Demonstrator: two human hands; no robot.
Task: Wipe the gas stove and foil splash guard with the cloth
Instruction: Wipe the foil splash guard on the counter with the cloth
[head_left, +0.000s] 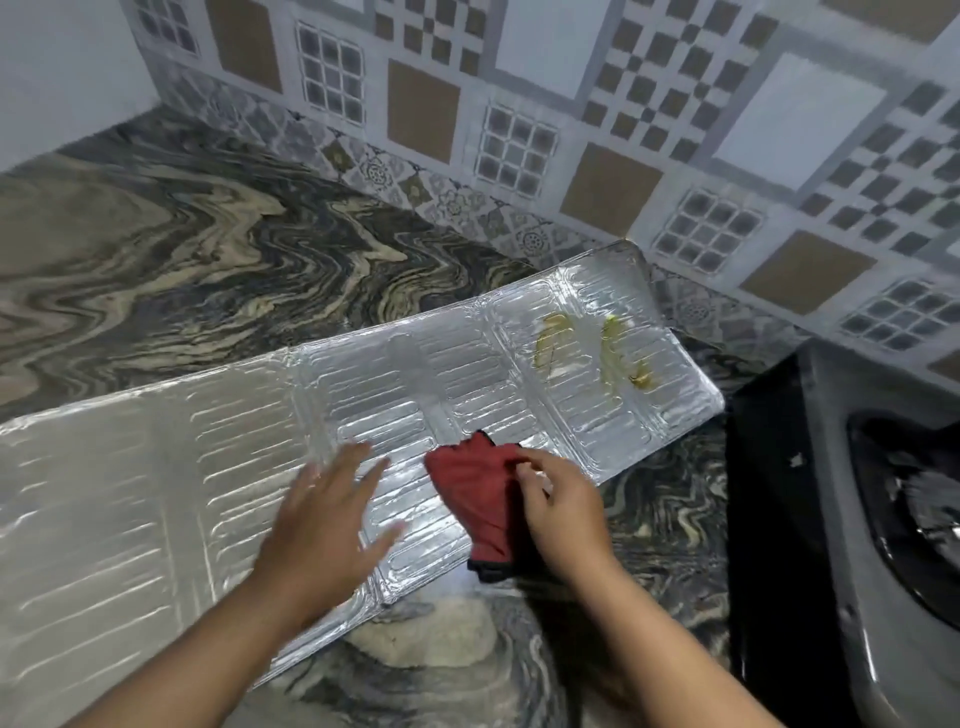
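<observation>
A silver foil splash guard (197, 467) lies flat across the marbled counter, running from the lower left to the middle right. Yellow-green smears (592, 348) mark its far right panel. A red cloth (475, 493) with a dark edge lies on the guard's middle panel. My right hand (563, 512) holds the cloth's right side, fingers curled over it. My left hand (324, 525), blurred, hovers over the guard just left of the cloth with its fingers spread and straight, holding nothing. The gas stove (841, 519) stands at the right edge, its black burner ring partly cut off.
The marbled counter (182, 249) stretches behind and left of the guard. A patterned tile wall (519, 130) rises along the back. A narrow strip of counter separates the guard's right end from the stove.
</observation>
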